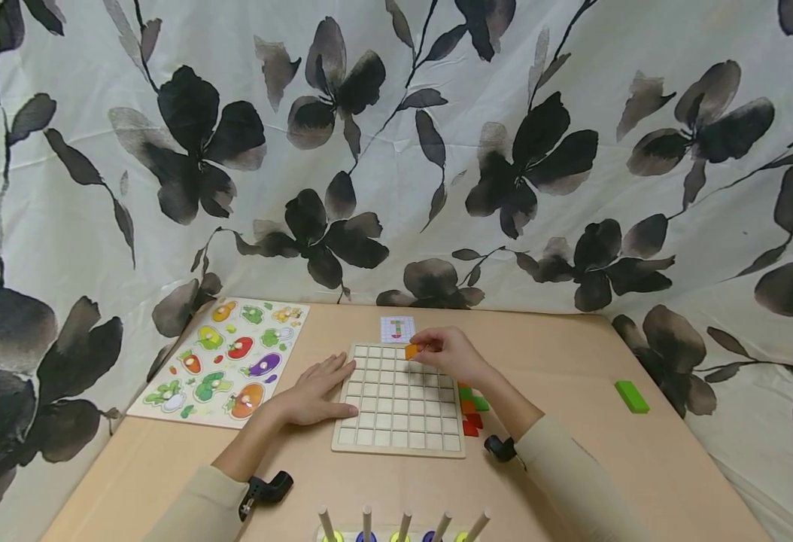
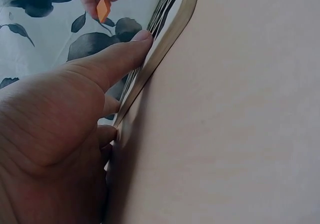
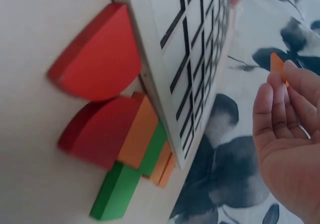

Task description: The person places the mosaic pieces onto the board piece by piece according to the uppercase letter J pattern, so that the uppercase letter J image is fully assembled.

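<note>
A pale board with a grid of square cells (image 1: pixel 399 410) lies at the middle of the table. My left hand (image 1: pixel 318 391) rests at its left side, fingers extended; in the left wrist view the thumb (image 2: pixel 120 58) touches the board's rim (image 2: pixel 170 43). Above the board's far edge, my right hand (image 1: pixel 452 354) pinches a small orange block (image 1: pixel 411 351) between thumb and fingers. The right wrist view shows this block (image 3: pixel 276 66) raised clear of the board. A small card with a coloured figure on a grid (image 1: pixel 397 329) lies just beyond the board.
Red rounded blocks (image 3: pixel 102 58), orange blocks (image 3: pixel 135 136) and green blocks (image 3: pixel 115 191) sit along the board's right side. A green block (image 1: pixel 632 397) lies farther right. At left is a vegetable picture sheet (image 1: pixel 234 361); several wooden pegs (image 1: pixel 406 525) stand at the near edge.
</note>
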Action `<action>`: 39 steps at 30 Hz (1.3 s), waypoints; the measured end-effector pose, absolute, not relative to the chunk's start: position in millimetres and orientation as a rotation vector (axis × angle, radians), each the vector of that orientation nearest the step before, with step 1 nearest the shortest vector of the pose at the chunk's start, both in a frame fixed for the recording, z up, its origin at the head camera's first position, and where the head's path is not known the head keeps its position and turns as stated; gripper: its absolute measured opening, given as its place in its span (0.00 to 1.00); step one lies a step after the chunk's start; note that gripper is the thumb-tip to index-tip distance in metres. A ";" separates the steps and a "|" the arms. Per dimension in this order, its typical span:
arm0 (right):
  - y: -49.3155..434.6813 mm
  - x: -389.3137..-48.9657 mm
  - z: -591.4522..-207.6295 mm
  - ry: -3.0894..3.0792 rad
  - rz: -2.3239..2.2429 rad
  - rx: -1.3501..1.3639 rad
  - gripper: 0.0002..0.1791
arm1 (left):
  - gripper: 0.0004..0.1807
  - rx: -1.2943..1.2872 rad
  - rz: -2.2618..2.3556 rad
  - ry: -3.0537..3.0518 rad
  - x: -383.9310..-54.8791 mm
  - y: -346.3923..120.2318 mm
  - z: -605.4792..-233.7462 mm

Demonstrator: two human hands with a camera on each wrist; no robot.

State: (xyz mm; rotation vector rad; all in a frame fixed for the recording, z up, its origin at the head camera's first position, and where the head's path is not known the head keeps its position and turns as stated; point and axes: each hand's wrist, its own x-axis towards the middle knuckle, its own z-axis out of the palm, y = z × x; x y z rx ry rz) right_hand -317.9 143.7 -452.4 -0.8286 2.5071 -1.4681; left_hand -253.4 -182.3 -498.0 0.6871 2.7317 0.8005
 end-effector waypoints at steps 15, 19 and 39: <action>105.5 -328.8 -468.7 2.558 -1.307 -0.795 0.13 | 0.53 0.699 0.817 2.725 -253.3 -181.9 -500.6; 100.3 -330.9 -469.5 2.572 -1.249 -0.809 0.12 | 0.54 0.696 0.812 2.726 -253.2 -182.8 -501.4; 89.3 -332.6 -474.8 2.660 -1.085 -0.885 0.10 | 0.53 0.702 0.813 2.731 -251.6 -182.9 -497.4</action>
